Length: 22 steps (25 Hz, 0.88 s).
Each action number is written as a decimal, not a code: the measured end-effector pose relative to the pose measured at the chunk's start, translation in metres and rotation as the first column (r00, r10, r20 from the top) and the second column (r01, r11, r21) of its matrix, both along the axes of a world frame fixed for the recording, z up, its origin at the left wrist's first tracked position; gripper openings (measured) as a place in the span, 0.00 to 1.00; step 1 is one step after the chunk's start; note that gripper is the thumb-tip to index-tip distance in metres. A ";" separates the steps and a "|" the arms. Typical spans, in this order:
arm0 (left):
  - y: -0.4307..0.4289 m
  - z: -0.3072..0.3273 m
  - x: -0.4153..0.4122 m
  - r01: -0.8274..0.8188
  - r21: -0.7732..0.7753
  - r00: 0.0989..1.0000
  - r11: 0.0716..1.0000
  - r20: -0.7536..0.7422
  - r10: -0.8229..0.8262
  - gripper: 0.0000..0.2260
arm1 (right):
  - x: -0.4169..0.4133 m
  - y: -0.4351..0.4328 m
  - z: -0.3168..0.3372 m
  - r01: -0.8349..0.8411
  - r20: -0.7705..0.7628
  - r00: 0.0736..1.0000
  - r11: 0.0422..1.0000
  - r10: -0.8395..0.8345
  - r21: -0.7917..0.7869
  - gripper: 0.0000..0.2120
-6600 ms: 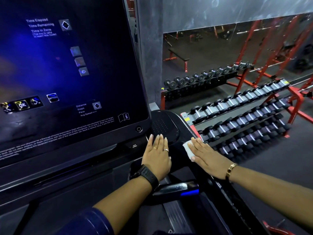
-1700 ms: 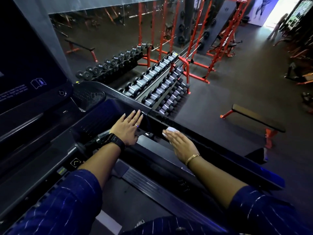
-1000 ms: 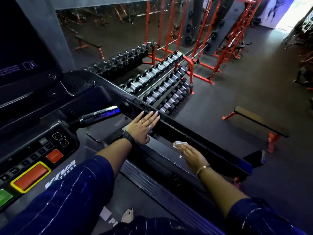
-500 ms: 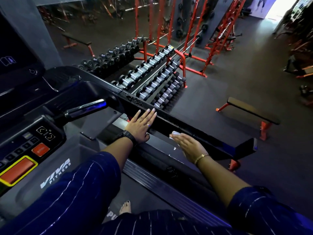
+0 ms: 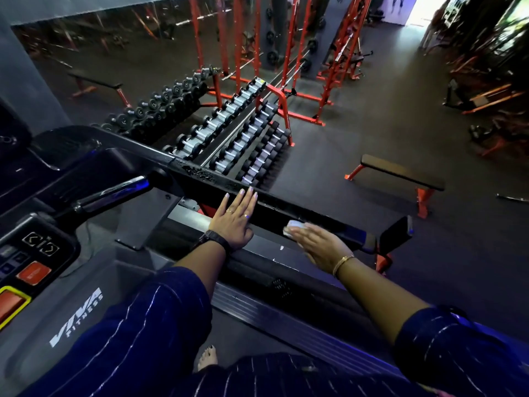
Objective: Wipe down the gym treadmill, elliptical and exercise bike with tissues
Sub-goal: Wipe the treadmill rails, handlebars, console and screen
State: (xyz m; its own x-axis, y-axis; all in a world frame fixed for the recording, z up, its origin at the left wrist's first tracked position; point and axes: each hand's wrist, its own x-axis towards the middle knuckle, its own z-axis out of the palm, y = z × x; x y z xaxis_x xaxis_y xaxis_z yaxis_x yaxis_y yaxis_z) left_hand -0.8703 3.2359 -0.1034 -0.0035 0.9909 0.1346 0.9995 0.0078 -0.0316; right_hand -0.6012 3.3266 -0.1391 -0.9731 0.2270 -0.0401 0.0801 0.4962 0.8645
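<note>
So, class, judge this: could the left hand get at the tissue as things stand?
Probably yes. The left hand lies flat against the rail near the tissue, bare rail between; but the right hand covers most of it.

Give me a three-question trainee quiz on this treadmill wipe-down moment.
1. True or false: the left hand presses the tissue.
2. The right hand presses the tissue against: A) the treadmill's side rail; B) the red button; C) the flat bench.
3. Fill in: beyond the side rail stands a rack of ____.
Key: 1 false; 2 A; 3 dumbbells.
</note>
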 end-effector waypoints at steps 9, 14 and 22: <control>0.007 -0.005 0.030 0.032 0.036 0.996 0.999 0.084 -0.035 0.37 | 0.060 0.007 0.006 -0.124 -0.044 0.991 0.992 0.123 -0.012 0.29; 0.008 -0.006 0.045 0.068 0.023 0.997 0.997 0.045 -0.069 0.35 | 0.071 -0.010 -0.009 -0.027 -0.176 0.984 0.997 0.014 -0.071 0.37; 0.012 -0.001 0.044 0.146 0.027 0.989 0.989 0.033 -0.147 0.36 | 0.095 -0.038 0.001 0.187 -0.567 0.764 0.947 -0.308 -0.262 0.30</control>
State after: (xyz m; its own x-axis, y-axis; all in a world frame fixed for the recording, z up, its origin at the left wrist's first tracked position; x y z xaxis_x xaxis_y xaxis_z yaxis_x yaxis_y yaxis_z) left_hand -0.8260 3.2484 -0.1040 0.1364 0.9774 0.1613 0.9904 -0.1385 0.0015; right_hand -0.5061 3.2890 -0.1385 -0.7258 0.5106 0.4609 0.6877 0.5264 0.5000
